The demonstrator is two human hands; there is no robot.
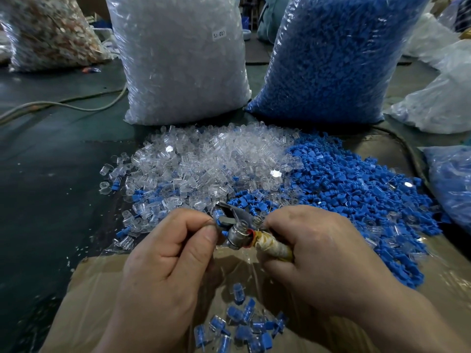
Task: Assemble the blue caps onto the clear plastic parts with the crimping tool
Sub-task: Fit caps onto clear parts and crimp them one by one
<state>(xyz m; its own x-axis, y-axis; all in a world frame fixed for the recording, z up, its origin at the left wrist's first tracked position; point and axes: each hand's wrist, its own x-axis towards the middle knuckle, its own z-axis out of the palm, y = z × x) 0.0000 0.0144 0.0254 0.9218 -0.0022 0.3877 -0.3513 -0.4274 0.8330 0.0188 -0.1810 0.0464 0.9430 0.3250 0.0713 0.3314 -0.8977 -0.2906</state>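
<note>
Left hand (173, 250) pinches a capped part (218, 216) at the crimping tool (238, 224), which right hand (318, 256) grips.

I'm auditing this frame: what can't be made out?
Head view:
- The part in the tool: mostly behind fingers of the left hand; seating unclear.
- The tool's handle: covered by the right hand.
- The far-left bag: contents blurred.
- Some finished pieces: cut off by the bottom edge.
</note>
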